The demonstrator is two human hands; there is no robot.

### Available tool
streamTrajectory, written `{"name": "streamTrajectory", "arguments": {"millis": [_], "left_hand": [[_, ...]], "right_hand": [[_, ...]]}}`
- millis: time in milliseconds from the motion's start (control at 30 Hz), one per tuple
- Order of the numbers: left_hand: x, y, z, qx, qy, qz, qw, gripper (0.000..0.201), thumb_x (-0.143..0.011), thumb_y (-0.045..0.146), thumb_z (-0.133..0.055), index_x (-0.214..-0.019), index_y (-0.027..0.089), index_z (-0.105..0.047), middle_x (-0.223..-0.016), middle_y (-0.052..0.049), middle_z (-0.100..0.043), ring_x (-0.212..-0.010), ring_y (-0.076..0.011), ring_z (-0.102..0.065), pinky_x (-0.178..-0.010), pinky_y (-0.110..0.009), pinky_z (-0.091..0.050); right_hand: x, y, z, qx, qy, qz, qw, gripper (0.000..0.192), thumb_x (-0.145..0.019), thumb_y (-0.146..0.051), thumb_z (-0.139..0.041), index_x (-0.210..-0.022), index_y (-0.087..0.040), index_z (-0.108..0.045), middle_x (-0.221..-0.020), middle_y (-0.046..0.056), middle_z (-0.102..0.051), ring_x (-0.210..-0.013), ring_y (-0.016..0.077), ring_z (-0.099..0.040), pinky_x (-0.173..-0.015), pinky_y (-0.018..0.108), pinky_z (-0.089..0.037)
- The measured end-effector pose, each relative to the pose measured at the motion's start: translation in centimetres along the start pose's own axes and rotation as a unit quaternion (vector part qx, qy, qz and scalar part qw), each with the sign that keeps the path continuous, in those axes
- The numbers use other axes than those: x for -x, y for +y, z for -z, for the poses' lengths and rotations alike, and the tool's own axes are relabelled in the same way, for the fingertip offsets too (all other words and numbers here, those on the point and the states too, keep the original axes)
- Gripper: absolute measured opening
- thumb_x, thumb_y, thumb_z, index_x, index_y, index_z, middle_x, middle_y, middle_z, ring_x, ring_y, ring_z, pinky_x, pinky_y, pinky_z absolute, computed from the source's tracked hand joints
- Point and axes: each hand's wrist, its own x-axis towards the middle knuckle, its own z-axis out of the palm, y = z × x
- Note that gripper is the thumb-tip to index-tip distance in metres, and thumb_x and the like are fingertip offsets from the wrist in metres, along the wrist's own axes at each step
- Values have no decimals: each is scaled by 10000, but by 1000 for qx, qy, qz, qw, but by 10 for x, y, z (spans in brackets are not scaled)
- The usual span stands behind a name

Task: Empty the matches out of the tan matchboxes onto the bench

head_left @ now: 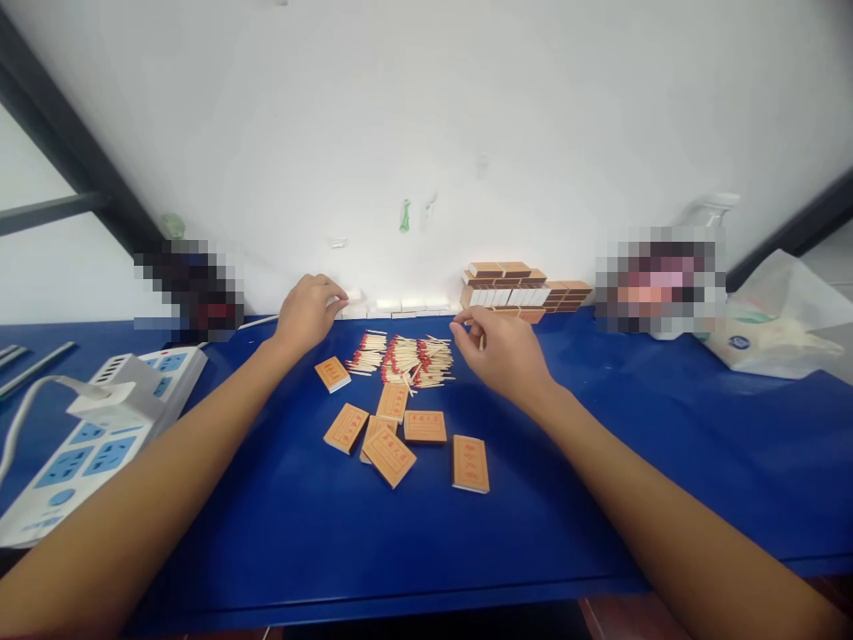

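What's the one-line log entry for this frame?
left hand: on white trays by wall | right hand: pinching at matches | orange matchboxes: scattered on blue table

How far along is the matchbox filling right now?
Done: a stack of boxes stands by the wall. In hand: the left hand touches a white tray; the right hand pinches at the loose matches. Left: that pile and six orange sleeves.

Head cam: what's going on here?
A person sits at a blue table with a pile of loose matches and several orange matchboxes scattered in front. The left hand reaches to a row of white trays by the wall. The right hand pinches at the pile's edge. More boxes are stacked behind.
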Motion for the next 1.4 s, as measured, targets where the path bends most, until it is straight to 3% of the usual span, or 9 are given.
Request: {"name": "streamTrajectory", "arguments": {"millis": [167,500,733,800,900,967,1033,1267,1400], "left_hand": [[-6,-4,-17,27,23,-24,999,169,-945,270,-617,-927,204,-771,-1128,-105,-671,-1074,-296,-561,-963,-462,-484],[-3,-3,-29,60,-18,-33,998,182,-949,279,-607,-918,213,-774,-1088,-100,-678,-1069,-287,-552,-987,-471,-473],[-3,13,-18,61,9,-27,998,210,-952,306,-623,-1065,181,-748,-1102,-114,-704,-1088,-295,-581,-1000,-468,-468],[4,27,-4,78,35,-9,996,223,-972,316,-594,-1076,180,-736,-1066,-109,-716,-1050,-281,-603,-993,-469,-472],[21,57,19,157,26,1,987,178,-973,326,-600,-989,218,-741,-952,-59,-734,-916,-229,-639,-864,-402,-516],[37,77,31,196,17,-14,980,151,-972,314,-612,-971,236,-742,-939,-38,-747,-902,-210,-656,-844,-383,-520],[51,92,38,214,17,-29,976,127,-971,297,-623,-985,253,-742,-965,-24,-760,-923,-205,-663,-873,-392,-518],[70,109,37,281,-17,10,959,141,-956,348,-659,-1018,274,-761,-996,-28,-767,-926,-211,-672,-821,-387,-548],[71,120,40,290,-67,-28,954,401,-894,428,-745,-1270,301,-682,-1146,-51,-736,-1035,-236,-657,-894,-419,-556]], "right_hand": [[0,-3,1,6,-19,9,1000,216,-973,-310,-544,-871,-186,-690,-630,26,-644,-587,176,-562,-583,294,-280],[-2,-2,5,20,-21,6,1000,239,-971,-308,-541,-810,-190,-673,-650,40,-655,-604,179,-558,-587,302,-282],[-2,-5,4,-17,-34,-8,999,224,-957,-290,-558,-792,-187,-669,-623,23,-612,-577,151,-511,-591,297,-293],[-2,-10,9,-88,-84,-1,993,240,-959,-310,-563,-776,-192,-664,-584,-3,-555,-550,132,-468,-579,290,-305],[2,-20,22,-212,-259,47,941,222,-939,-389,-622,-828,-207,-683,-588,-36,-507,-536,115,-435,-545,273,-328],[7,-27,28,-223,-351,78,906,234,-866,-446,-719,-901,-217,-686,-637,-42,-533,-549,116,-451,-526,269,-338],[13,-32,31,-180,-379,93,903,333,-754,-461,-823,-928,-221,-672,-706,-30,-581,-587,128,-485,-513,272,-334],[12,-33,35,-153,-347,102,920,267,-744,-304,-818,-921,-213,-639,-788,-20,-588,-663,137,-502,-568,270,-363],[6,-29,38,-177,-264,105,942,218,-802,-256,-754,-968,-204,-622,-796,-28,-548,-680,131,-474,-621,271,-370]]}}
